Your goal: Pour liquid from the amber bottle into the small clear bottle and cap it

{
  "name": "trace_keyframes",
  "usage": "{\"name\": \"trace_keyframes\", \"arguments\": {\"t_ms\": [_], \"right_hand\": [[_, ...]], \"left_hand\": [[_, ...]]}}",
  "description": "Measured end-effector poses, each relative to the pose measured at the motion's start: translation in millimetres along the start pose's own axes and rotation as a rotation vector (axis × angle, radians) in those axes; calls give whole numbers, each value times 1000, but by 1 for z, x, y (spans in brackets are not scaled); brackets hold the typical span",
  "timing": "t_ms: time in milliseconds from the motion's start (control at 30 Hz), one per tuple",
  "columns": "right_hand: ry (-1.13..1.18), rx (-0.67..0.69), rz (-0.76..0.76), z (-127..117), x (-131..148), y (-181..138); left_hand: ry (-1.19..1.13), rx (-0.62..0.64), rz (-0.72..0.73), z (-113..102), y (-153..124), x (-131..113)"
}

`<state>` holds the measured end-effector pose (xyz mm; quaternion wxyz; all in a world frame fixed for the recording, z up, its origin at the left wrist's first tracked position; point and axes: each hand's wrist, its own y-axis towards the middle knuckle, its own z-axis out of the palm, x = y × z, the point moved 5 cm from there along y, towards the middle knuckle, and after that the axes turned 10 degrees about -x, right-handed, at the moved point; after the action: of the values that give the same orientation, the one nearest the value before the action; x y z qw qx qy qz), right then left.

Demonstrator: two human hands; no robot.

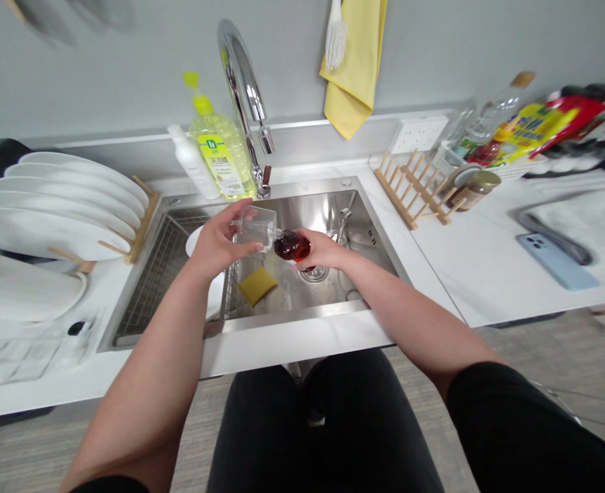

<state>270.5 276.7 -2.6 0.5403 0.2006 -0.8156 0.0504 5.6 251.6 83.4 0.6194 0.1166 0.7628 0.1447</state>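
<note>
- Left hand holds the clear container; I judge it light, stiff.
- Right hand grips the dark bottle beside it; maybe slippery, best held mid-body.

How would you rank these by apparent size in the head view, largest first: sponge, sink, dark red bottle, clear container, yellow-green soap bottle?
1. Sink
2. Yellow-green soap bottle
3. Unranked: clear container, dark red bottle, sponge; close in size, with the first two partly hidden.
</note>
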Motion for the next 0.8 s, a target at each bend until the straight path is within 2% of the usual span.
{"name": "trace_keyframes", "arguments": {"t_ms": [300, 800], "right_hand": [[-18, 9, 20, -2, 12, -3], [-8, -23, 27, -2, 13, -5]], "left_hand": [[50, 16, -8, 1, -1, -8], [146, 25, 9, 0, 2, -27]]}}
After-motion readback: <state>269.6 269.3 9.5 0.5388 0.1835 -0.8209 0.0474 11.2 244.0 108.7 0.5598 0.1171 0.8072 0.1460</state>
